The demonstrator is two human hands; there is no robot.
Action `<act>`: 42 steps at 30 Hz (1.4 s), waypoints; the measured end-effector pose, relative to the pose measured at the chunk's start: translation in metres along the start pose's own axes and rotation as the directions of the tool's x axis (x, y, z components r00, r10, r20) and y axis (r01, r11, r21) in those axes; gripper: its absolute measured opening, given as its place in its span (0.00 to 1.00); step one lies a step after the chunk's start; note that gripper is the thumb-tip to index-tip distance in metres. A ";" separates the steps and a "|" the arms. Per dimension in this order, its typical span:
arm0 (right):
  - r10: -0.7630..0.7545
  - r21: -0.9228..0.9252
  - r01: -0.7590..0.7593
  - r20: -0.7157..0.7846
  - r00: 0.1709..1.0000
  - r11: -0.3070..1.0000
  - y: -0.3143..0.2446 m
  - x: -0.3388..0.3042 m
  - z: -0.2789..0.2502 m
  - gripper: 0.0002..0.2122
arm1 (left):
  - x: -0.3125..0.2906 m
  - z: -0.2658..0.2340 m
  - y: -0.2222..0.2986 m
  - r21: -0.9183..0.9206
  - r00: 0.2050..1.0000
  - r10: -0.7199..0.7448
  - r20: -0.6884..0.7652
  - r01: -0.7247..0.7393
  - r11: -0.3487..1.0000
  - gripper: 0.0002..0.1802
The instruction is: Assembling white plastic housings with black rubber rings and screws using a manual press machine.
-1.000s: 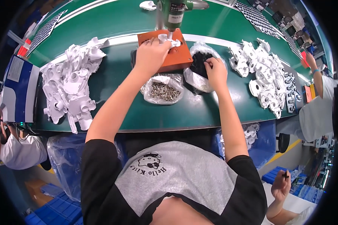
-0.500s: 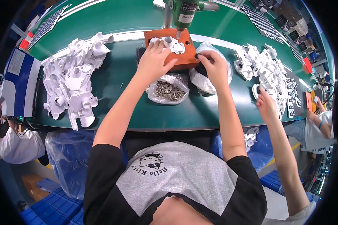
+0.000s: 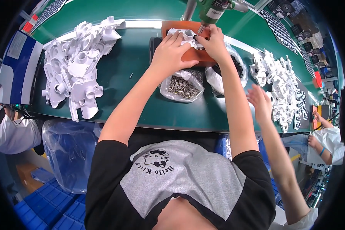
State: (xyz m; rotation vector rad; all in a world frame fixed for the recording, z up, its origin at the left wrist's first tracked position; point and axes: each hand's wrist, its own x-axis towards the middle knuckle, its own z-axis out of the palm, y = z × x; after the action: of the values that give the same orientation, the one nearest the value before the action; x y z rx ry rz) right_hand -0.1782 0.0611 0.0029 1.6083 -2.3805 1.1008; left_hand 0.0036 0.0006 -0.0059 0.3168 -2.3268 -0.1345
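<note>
A white plastic housing with a round collar lies on the orange fixture block under the green press. My left hand holds it down at its left end, fingers laid over it and thumb stretched out to the right. At the housing's right side, my right hand pinches a small black part, mostly hidden by the fingertips. Just in front of the block sits a clear bag of metal screws. To its right is a plastic bag of black parts, partly covered by my right forearm.
White housings are heaped at the left and at the right. A co-worker's hand reaches in beside the right heap. One loose screw lies on the green table. A blue and white machine stands far left.
My right hand has moved from above the bag of black parts to the housing, carrying the small black part. The co-worker's hand has shifted left, away from the right heap. My left hand stays on the housing.
</note>
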 end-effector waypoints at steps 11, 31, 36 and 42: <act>-0.091 0.204 0.097 -0.040 0.995 0.974 -0.045 -0.070 -0.040 0.07 | 0.003 -0.007 -0.007 -0.120 0.997 -0.060 0.041 0.065 0.991 0.13; -0.165 0.325 0.023 0.416 0.894 0.945 -0.068 -0.094 -0.033 0.04 | -0.001 -0.007 -0.007 -0.120 0.997 -0.065 0.032 0.069 0.990 0.14; 0.109 0.456 -0.353 0.479 0.871 0.817 -0.036 -0.027 -0.070 0.06 | 0.000 -0.011 0.001 -0.040 0.998 -0.037 0.050 0.039 0.998 0.23; 0.092 0.501 -0.393 0.524 0.847 0.771 -0.004 0.020 -0.046 0.04 | -0.001 -0.006 0.000 -0.042 0.998 -0.029 0.056 0.031 0.999 0.27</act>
State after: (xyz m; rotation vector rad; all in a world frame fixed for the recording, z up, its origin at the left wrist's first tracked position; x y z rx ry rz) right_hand -0.1988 0.0717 0.0479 1.9641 -2.8053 1.8572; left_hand 0.0085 0.0011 -0.0023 0.3303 -2.3714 -0.2104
